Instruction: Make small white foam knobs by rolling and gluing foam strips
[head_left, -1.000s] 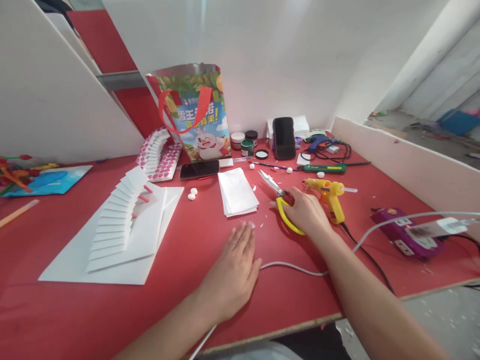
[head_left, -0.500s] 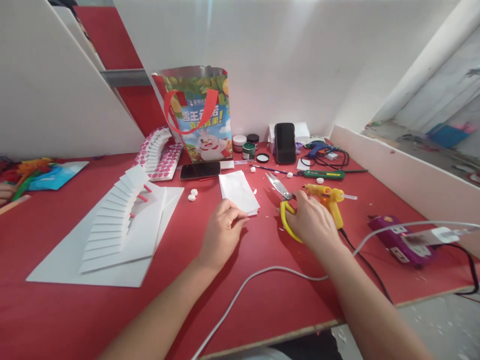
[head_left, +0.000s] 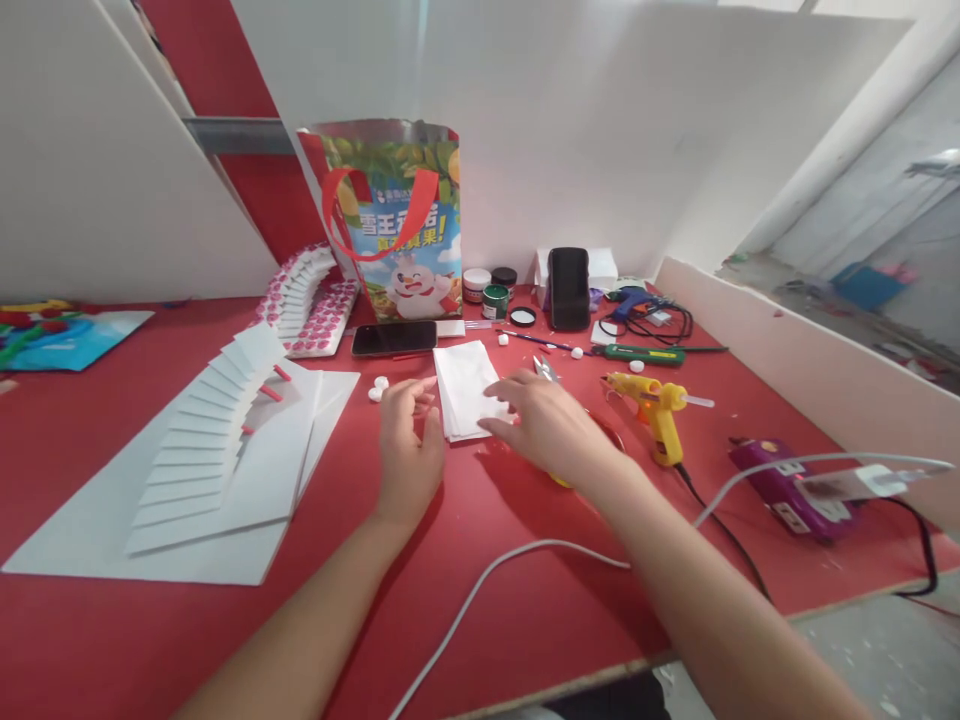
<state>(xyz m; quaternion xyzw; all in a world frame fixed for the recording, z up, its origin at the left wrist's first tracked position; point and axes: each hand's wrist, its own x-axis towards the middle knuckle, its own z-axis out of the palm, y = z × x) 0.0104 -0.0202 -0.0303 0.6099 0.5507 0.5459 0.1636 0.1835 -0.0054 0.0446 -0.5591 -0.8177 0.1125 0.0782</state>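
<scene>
A small stack of white paper sheets (head_left: 466,385) lies on the red table, slightly fanned at its lower edge. My left hand (head_left: 409,440) is just left of the stack, fingers curled but apart from the thumb, with nothing in it. Over the stack's right edge reaches my right hand (head_left: 551,425), thumb and fingers spread; whether the fingertips touch the paper I cannot tell. Yellow-handled scissors (head_left: 545,369) lie beneath my right hand, which hides most of them. To its right rests a yellow glue gun (head_left: 651,400).
At left, overlapping white strips (head_left: 191,455) form a curve on white boards. A gift bag (head_left: 409,235), phone (head_left: 394,338), paint jars (head_left: 495,299) and a green-handled tool (head_left: 643,354) are at the back. A white cable (head_left: 525,546) crosses the front; a purple power strip (head_left: 787,490) is at right.
My right hand has let go of the scissors and moved left to the paper stack. My left hand has drawn back leftward from the stack's lower edge, its fingers parting.
</scene>
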